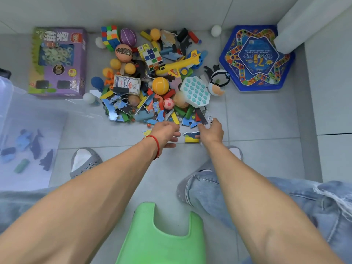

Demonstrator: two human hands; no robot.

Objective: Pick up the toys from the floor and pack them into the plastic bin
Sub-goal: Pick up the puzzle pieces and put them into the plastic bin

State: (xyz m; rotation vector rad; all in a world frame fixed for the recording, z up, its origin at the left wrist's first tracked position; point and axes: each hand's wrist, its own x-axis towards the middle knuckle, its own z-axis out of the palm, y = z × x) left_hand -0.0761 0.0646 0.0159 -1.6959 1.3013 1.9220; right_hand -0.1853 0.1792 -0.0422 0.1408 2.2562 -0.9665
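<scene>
I am looking down at a pale grey tiled floor [257, 119] with thin grout lines, where it meets a light wall [152, 10] along the far side. A white post [304, 21] stands in the far right corner. The heap of toys [152, 79] lies in the middle of the floor, close to that wall: balls, two colour cubes, a yellow plane [177, 65], a card pack [126, 83], a teal bubble board [196, 91] and many flat puzzle bits.

My left hand [165, 133], with a red string [155, 145] round the wrist, reaches to the near edge of the heap, fingers loosely spread and holding nothing. My right hand [210, 131] is just beside it on the right, fingers curled down among blue puzzle bits [190, 123]; I cannot tell whether it has hold of one. A yellow block [191, 139] lies on the tile touching that hand.

The clear plastic bin [21, 130] sits on the floor at the near left, well apart from the heap, with a few blue and dark pieces and a green one inside. A purple game box [59, 61] lies far left, and a blue six-sided game board [257, 58] far right by the post. A green stool [163, 237] is nearest me, between my knees in blue jeans [285, 202], and a grey slipper [84, 161] rests near the bin.
</scene>
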